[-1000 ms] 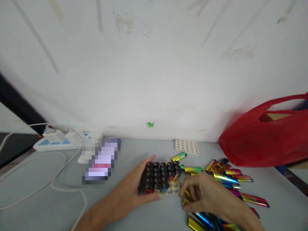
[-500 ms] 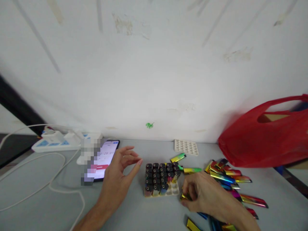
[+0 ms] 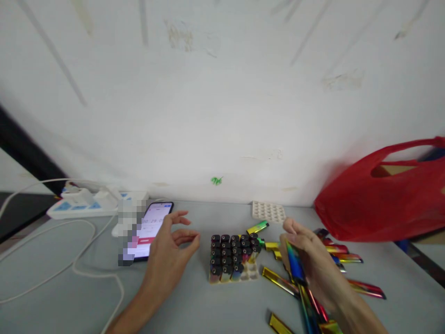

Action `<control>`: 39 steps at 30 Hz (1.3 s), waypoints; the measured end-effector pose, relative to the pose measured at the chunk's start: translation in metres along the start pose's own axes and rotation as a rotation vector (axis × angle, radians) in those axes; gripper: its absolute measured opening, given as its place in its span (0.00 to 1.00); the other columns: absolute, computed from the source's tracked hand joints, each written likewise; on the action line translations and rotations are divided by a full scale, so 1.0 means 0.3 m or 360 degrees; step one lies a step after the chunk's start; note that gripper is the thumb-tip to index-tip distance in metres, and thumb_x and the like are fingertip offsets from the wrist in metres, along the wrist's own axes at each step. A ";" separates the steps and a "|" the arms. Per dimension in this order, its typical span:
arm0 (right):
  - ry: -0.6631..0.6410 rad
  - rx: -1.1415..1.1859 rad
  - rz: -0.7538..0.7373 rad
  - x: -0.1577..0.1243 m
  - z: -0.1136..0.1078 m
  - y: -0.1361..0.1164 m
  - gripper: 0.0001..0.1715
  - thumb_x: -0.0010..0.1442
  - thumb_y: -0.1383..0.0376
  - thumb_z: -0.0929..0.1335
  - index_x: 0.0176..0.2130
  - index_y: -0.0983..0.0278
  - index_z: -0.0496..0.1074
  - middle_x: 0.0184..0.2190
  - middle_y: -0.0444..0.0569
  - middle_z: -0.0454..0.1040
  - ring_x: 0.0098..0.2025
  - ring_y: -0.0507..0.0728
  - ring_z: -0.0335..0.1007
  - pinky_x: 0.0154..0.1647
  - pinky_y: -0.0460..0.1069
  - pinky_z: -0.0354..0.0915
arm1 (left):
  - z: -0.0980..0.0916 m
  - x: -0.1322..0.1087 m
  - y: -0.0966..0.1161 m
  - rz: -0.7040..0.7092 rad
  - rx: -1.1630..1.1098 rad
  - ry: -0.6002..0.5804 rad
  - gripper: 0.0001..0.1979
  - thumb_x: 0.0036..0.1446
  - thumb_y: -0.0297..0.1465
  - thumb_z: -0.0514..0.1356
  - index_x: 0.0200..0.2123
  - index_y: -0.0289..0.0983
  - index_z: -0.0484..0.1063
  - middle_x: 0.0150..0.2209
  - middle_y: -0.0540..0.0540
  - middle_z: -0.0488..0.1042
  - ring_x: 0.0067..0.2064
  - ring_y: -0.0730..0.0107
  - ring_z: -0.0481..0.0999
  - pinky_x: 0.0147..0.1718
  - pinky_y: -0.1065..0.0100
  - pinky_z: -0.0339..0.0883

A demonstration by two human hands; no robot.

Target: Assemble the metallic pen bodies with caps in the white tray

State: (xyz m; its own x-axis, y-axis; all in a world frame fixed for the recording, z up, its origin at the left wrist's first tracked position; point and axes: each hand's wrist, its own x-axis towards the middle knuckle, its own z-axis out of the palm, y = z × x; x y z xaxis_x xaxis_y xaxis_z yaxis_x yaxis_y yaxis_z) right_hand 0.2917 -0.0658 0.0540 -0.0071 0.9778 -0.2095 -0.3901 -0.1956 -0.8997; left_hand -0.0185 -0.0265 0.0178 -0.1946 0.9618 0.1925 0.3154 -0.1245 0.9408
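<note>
My left hand hovers left of the tray, partly over a phone; thumb and index tips are pinched together, the other fingers bent, and nothing shows between them. To the right of the tray, my right hand is closed on a shiny blue-green case, held tilted above the pile. The pale tray holds several black-topped lighters upright, with bare sockets at its front right corner. A gold case lies between the tray and the pile. Other glossy cases are partly hidden by my right hand.
A second pale tray lies near the wall, with a green-yellow case before it. A red bag stands at right. A power strip and white cables are at left.
My right hand has risen from the table beside the tray and turned, now with a blue-green case in it. The left thumb and index finger have closed together.
</note>
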 end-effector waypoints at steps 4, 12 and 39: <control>0.0083 0.0344 0.0089 0.010 0.002 -0.009 0.30 0.56 0.56 0.85 0.53 0.58 0.77 0.28 0.39 0.74 0.23 0.49 0.67 0.22 0.41 0.70 | -0.003 -0.005 0.003 -0.0013 -0.0016 -0.0028 0.33 0.54 0.39 0.71 0.62 0.44 0.66 0.44 0.54 0.67 0.38 0.59 0.90 0.45 0.56 0.86; -0.0074 0.0608 0.0000 0.012 0.022 -0.022 0.20 0.58 0.62 0.84 0.49 0.62 0.84 0.38 0.46 0.81 0.38 0.51 0.76 0.42 0.41 0.77 | -0.004 0.002 -0.022 0.0050 0.0053 -0.0026 0.33 0.56 0.38 0.69 0.64 0.45 0.67 0.41 0.56 0.64 0.39 0.60 0.89 0.47 0.56 0.84; -0.0365 0.0456 0.0086 -0.021 0.078 0.015 0.16 0.66 0.54 0.77 0.40 0.63 0.76 0.22 0.36 0.55 0.23 0.49 0.40 0.22 0.44 0.48 | -0.011 -0.002 0.022 0.0188 0.0377 -0.0108 0.19 0.71 0.49 0.59 0.53 0.43 0.79 0.45 0.46 0.84 0.46 0.55 0.83 0.33 0.66 0.71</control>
State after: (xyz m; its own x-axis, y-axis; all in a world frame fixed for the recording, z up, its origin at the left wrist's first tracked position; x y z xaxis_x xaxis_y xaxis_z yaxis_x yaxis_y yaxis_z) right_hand 0.2684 -0.0711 0.0601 -0.2281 0.9645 -0.1330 -0.6254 -0.2499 -0.7393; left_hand -0.0195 -0.0287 0.0247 -0.0834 0.9592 0.2701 0.5421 -0.1838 0.8200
